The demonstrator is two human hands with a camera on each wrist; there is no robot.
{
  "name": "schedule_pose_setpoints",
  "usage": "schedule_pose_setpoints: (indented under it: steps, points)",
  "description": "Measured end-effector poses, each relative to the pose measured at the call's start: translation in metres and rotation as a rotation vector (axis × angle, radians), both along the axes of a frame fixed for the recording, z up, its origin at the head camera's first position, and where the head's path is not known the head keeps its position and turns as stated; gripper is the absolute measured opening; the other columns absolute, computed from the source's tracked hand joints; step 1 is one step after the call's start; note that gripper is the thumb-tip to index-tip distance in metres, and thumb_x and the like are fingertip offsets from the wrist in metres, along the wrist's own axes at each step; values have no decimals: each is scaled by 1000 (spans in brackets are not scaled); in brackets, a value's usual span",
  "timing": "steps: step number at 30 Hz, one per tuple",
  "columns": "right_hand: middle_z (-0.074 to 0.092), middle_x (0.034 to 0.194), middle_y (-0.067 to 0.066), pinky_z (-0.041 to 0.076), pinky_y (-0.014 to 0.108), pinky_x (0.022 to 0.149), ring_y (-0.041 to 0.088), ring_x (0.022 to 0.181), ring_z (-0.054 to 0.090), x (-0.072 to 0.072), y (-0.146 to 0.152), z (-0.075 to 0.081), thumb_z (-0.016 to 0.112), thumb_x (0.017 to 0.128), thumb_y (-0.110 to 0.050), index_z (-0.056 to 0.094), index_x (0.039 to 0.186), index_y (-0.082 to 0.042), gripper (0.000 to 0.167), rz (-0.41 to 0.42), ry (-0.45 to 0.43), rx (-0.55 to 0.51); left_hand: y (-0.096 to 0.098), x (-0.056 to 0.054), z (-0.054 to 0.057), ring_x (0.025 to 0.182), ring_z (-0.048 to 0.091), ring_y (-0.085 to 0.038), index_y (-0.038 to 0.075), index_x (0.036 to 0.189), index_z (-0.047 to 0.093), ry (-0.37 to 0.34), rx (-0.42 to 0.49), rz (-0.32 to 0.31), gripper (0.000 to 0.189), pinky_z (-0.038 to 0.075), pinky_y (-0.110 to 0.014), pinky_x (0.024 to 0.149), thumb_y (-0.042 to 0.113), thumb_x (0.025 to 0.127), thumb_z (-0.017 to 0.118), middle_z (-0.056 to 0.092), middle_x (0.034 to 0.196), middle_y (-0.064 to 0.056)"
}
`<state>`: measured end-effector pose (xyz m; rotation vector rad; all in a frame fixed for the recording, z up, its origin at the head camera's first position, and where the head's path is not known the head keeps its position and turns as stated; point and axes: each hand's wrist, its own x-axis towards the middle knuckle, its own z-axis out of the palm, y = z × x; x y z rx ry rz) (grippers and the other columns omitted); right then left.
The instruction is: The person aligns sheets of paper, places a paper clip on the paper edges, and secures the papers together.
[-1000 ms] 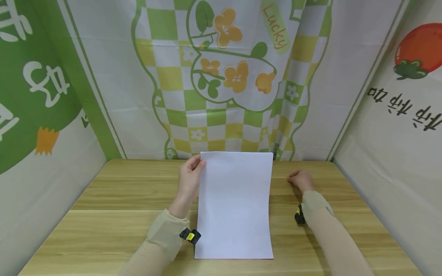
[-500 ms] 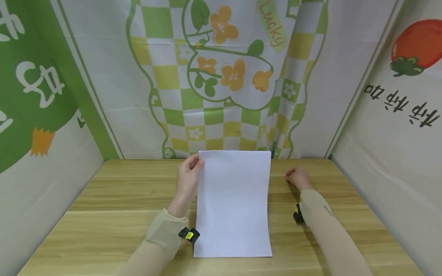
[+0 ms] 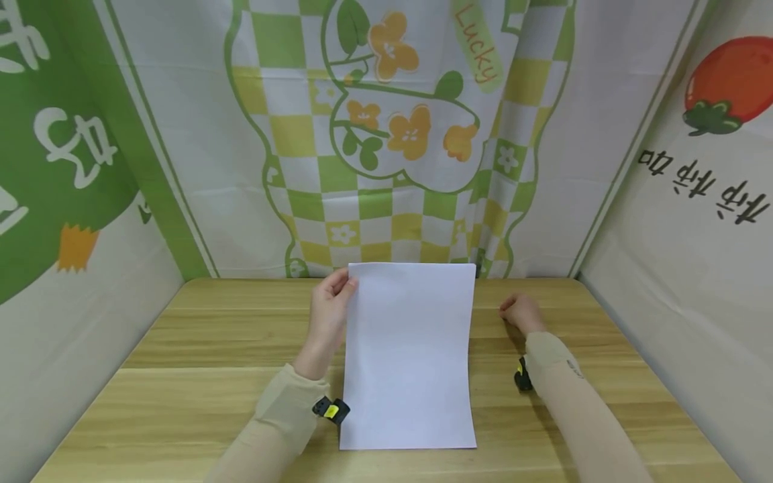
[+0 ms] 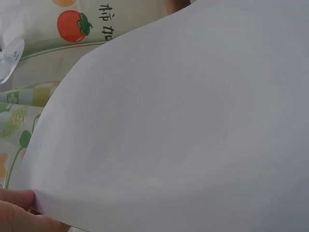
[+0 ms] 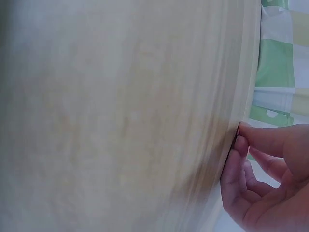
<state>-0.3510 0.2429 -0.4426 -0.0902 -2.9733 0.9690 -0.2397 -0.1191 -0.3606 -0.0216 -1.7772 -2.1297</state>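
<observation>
A blank white sheet of paper (image 3: 410,355) stands before me in the head view, its upper part raised and its lower edge near the tabletop. At its upper left corner my left hand (image 3: 329,312) pinches the edge between thumb and fingers. The paper (image 4: 159,116) fills most of the left wrist view and bows in a curve, with the left fingers (image 4: 19,217) at its corner. Right of the sheet and apart from it, my right hand (image 3: 524,314) rests low at the table. Its thumb (image 5: 263,137) meets the curled fingertips; nothing shows between them.
The wooden table (image 3: 229,335) spreads under both arms. A patterned curtain (image 3: 398,201) hangs right behind its back edge. Printed cloth walls (image 3: 682,268) close in the left and right sides.
The head view has shifted very slightly. Both hands and the sheet of paper keep their places.
</observation>
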Motion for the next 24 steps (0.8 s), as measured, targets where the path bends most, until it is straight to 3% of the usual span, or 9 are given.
schedule_pose_setpoints:
  steps: [11, 18, 24]
  points:
    - [67, 90, 17, 46, 36, 73, 30, 84, 59, 1, 1, 3, 70, 82, -11, 67, 88, 1, 14, -12, 10, 44, 0, 0, 1, 86, 57, -3, -10, 119, 58, -2, 2, 0, 28, 46, -15, 77, -2, 92, 54, 65, 102, -10]
    - [69, 100, 21, 50, 42, 82, 36, 95, 61, -1, 6, 3, 65, 85, -15, 71, 95, 4, 23, 16, -59, 50, -1, -1, -1, 86, 58, -3, -11, 118, 58, 17, 11, -2, 27, 47, -15, 76, -3, 92, 54, 65, 101, -9]
    - [69, 89, 16, 47, 30, 67, 22, 75, 58, 0, 7, 4, 63, 86, -17, 70, 97, 7, 28, 15, -114, -5, -2, 0, -2, 85, 58, -4, -11, 117, 59, 16, 7, -2, 26, 47, -15, 76, -4, 92, 53, 65, 99, -8]
